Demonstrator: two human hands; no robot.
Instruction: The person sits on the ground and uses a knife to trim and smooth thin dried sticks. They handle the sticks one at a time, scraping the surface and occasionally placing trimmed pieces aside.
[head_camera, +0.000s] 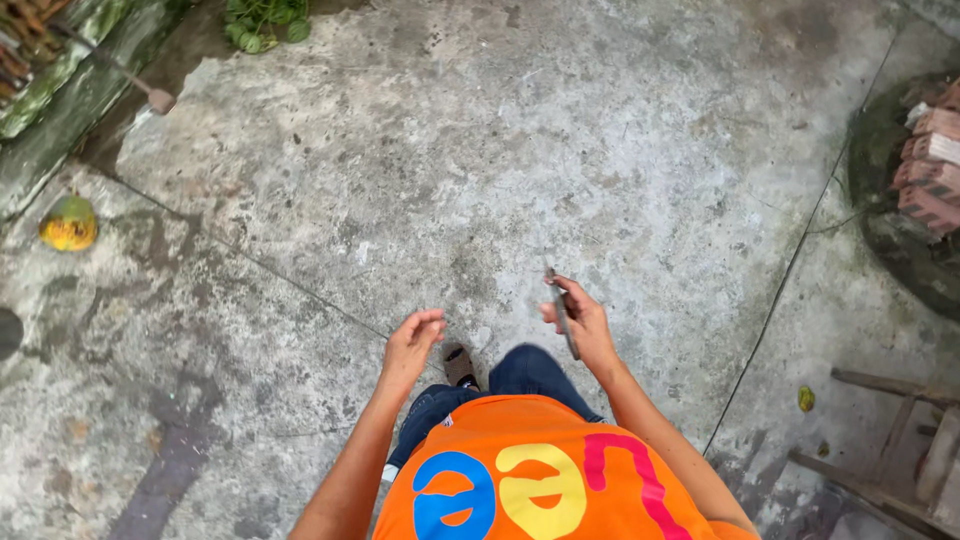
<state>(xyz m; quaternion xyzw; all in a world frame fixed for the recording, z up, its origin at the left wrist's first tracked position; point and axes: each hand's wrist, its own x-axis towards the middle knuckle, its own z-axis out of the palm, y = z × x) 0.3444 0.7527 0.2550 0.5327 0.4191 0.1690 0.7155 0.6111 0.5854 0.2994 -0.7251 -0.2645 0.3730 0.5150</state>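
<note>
I look down at my own body over a stained concrete floor (480, 160). My right hand (580, 320) is closed around a thin, dark, blade-like tool (562, 312) that runs across the palm. My left hand (412, 345) hangs in front of me with its fingers loosely curled and nothing in it. Below both hands are my orange shirt (540, 470), blue jeans (525, 372) and one sandalled foot (460, 365) stepping forward.
A yellow-green coconut (68, 222) lies on the ground at the left. Stacked red bricks (930, 165) sit at the right edge, above a wooden frame (900, 440) at the lower right. Green plants (262, 20) and a stick-like tool (120, 70) are at the top left.
</note>
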